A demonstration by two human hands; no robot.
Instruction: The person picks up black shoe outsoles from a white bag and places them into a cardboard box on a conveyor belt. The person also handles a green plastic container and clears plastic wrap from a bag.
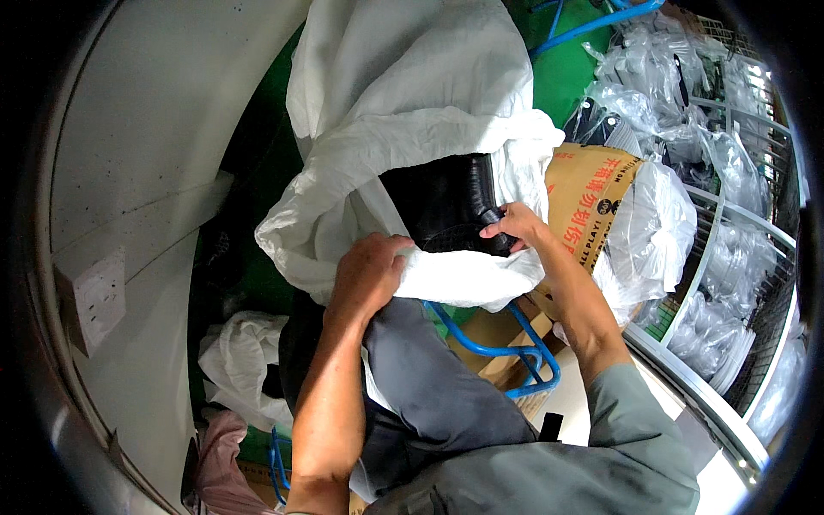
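A large white woven sack (412, 51) stands before me with its mouth folded back toward my lap. Inside the mouth lies a shiny black leather-like bundle (438, 202), ridged along its right edge; its lower part is hidden in the sack. My left hand (373, 268) is closed on the near left part of the sack's rim, its fingertips partly hidden. At the right side of the opening, my right hand (517, 227) pinches the bundle's near right corner between thumb and fingers.
Right of the sack are a brown printed paper bag (588, 202) and a clear plastic bag (657, 232). Wire racks (721, 202) with plastic-wrapped goods line the right side. A blue metal frame (536, 356) and a cardboard box (489, 339) sit below. A pale wall panel (146, 154) curves along the left.
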